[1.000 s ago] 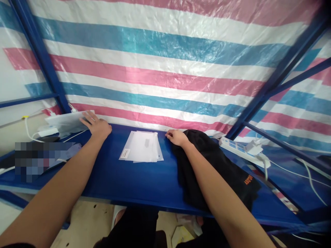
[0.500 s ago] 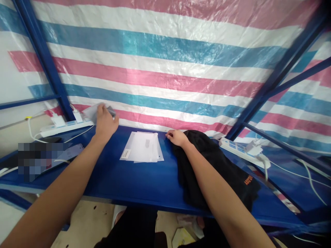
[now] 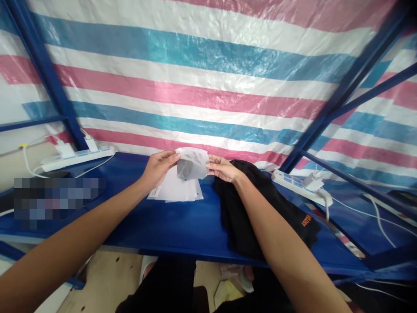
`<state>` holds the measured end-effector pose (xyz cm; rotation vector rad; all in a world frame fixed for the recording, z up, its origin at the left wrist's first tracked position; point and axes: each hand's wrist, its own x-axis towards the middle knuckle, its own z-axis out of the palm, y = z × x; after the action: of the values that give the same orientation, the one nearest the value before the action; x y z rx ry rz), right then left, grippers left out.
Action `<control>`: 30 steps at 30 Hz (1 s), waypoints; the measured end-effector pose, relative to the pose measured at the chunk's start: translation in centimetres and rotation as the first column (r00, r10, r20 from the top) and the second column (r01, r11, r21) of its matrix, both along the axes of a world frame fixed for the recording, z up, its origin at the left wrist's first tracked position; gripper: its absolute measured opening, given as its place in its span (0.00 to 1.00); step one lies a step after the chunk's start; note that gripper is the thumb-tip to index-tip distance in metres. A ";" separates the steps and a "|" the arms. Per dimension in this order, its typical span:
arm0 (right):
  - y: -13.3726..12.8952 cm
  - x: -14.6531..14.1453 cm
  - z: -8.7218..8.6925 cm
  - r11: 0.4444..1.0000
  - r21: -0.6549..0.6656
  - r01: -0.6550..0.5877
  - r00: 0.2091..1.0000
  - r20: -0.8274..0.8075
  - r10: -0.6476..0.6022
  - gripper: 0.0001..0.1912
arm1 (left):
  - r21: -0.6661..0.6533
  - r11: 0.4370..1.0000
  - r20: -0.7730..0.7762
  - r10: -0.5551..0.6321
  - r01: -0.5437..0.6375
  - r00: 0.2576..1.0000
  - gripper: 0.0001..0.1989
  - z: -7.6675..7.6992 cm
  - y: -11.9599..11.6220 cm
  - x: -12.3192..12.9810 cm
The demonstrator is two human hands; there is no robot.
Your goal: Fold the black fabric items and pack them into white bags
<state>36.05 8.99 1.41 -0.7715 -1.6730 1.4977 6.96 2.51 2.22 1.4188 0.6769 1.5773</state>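
Head view: left hand (image 3: 160, 167) and right hand (image 3: 224, 168) each pinch one side of a grey-white pouch (image 3: 193, 165), held up over flat white sleeves (image 3: 174, 188) on the blue table (image 3: 146, 226); the step looks like two-handed handling; the next move probably calls for a light, even pinch.

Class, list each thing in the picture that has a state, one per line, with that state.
Bag: held up by both sides; open or closed is unclear
Left hand: pinching the bag
Right hand: pinching the bag
White stack: flat on the table
Black cloth: laid on the table
Left power strip: plugs in
Right power strip: plugs in
Striped sheet: hanging, wrinkled
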 end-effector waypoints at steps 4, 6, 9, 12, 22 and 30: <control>1.6 -0.4 -0.7 0.949 0.099 0.301 0.951 -0.110 -0.290 0.26 | 0.005 0.998 -0.260 0.059 -0.060 0.964 0.23 -0.7 0.3 0.0; 2.2 -0.5 -1.0 0.887 0.203 0.414 0.910 -0.094 -0.403 0.22 | 0.092 0.988 -0.360 0.151 -0.127 0.921 0.21 -0.9 0.2 0.1; 2.2 -0.8 -1.0 0.747 0.503 0.435 0.853 0.034 -0.520 0.13 | 0.287 0.934 -0.433 0.324 -0.212 0.841 0.19 -1.4 0.3 0.2; 0.7 -1.7 -0.3 0.509 0.832 0.219 0.806 0.140 -0.575 0.11 | 0.412 0.882 -0.496 0.428 -0.229 0.756 0.18 -1.9 0.6 0.0; -3.1 -6.9 1.3 0.395 0.915 -0.076 0.922 0.215 -0.321 0.14 | 0.515 0.856 -0.687 0.449 -0.054 0.571 0.13 -1.8 1.2 -1.2; -3.8 -7.1 1.4 0.331 0.932 -0.146 0.884 0.274 -0.380 0.15 | 0.552 0.833 -0.672 0.478 -0.048 0.565 0.15 -1.8 1.3 -2.0</control>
<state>28.93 5.17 2.83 -0.5263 -2.3475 -0.0359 4.97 3.80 0.45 2.5832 1.1154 1.3172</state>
